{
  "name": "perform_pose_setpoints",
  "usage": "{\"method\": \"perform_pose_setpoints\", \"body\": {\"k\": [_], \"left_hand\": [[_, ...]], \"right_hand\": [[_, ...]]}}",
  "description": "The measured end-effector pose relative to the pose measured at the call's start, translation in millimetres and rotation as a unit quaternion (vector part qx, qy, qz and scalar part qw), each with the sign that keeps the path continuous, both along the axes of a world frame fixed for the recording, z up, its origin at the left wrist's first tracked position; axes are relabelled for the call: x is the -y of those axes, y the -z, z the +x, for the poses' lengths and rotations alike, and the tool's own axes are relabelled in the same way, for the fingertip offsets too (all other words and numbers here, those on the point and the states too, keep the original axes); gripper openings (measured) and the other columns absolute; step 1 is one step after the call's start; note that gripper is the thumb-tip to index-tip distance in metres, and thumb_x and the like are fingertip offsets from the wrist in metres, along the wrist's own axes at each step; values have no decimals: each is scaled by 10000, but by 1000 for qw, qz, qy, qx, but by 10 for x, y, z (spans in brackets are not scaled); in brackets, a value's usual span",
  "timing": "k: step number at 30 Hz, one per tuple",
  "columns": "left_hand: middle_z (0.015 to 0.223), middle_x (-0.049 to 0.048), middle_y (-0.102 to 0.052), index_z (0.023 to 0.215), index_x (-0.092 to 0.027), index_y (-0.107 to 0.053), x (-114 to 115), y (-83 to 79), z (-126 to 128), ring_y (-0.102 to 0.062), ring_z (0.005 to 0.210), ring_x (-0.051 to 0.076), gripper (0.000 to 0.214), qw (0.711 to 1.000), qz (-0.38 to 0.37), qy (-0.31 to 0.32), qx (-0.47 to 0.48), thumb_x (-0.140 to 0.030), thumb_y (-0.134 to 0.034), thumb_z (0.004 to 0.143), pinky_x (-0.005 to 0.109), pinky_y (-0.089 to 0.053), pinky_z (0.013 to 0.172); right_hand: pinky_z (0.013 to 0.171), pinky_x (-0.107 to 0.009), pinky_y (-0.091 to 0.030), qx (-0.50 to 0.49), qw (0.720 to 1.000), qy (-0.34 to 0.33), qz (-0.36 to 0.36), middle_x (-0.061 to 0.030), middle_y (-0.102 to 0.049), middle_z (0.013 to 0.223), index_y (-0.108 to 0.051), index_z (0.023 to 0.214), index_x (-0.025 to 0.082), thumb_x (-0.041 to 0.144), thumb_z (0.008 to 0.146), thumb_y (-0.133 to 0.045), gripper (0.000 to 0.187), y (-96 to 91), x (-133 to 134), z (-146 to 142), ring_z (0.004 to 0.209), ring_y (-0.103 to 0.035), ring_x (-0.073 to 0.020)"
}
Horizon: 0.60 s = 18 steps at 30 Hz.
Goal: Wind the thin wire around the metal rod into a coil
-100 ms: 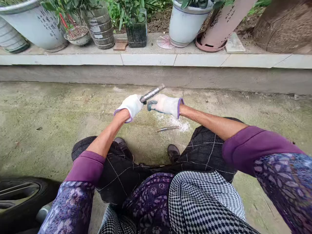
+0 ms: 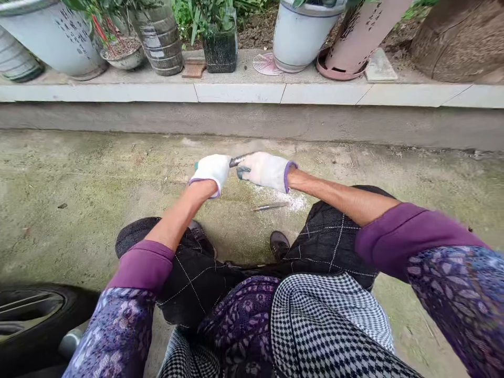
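Steadiness lets us control the rod (image 2: 237, 160) best: our left hand (image 2: 213, 170) clamps it, while we cannot tell whether our right hand (image 2: 264, 169), overlapping it, grips too.

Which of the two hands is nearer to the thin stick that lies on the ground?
Right. In the picture, the right hand is just above the thin stick; the left hand is farther away, up and to its left.
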<state>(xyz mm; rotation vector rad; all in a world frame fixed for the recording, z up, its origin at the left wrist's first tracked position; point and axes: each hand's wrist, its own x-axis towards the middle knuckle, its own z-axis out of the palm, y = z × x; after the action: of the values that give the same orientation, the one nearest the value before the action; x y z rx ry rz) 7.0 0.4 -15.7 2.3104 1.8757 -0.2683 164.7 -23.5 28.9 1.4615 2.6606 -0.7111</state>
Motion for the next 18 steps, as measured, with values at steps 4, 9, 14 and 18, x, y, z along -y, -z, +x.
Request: {"method": "perform_pose_setpoints", "body": {"k": [4, 9, 14, 18], "left_hand": [[953, 201, -716, 1040, -122, -745, 44, 89, 15, -674, 1013, 352, 340, 997, 18, 38, -57, -235, -737, 720, 392, -489, 855], [885, 163, -717, 1072, -159, -734, 140, 39, 54, -690, 970, 319, 276, 987, -34, 132, -88, -141, -576, 846, 404, -492, 836], [866, 98, -718, 1096, -216, -725, 187, -148, 91, -685, 851, 230, 298, 987, -48, 152, 15, -226, -502, 897, 332, -482, 785], [805, 64, -708, 1086, -187, -732, 137, -302, -23, -645, 732, 165, 327, 988, -18, 72, 136, -309, -493, 898, 267, -471, 721]], "right_hand": [[597, -292, -321, 84, 995, 4, 56, -73, -708, 835, -730, 900, 167, 268, 903, -503, 249, -88, -128, 98, 695, -563, -165], [573, -295, -319, 46, 996, 63, 47, -33, -645, 671, -734, 890, 191, 295, 875, -523, 236, -11, -409, 333, 604, -508, -151], [586, -277, -347, -4, 997, 73, -5, -13, -626, 680, -740, 895, 183, 240, 847, -533, 220, 217, -580, 451, 600, -500, -131], [594, -253, -354, -56, 995, 47, -68, -34, -644, 721, -730, 913, 138, 192, 850, -526, 220, 332, -534, 362, 634, -513, -113]]}}
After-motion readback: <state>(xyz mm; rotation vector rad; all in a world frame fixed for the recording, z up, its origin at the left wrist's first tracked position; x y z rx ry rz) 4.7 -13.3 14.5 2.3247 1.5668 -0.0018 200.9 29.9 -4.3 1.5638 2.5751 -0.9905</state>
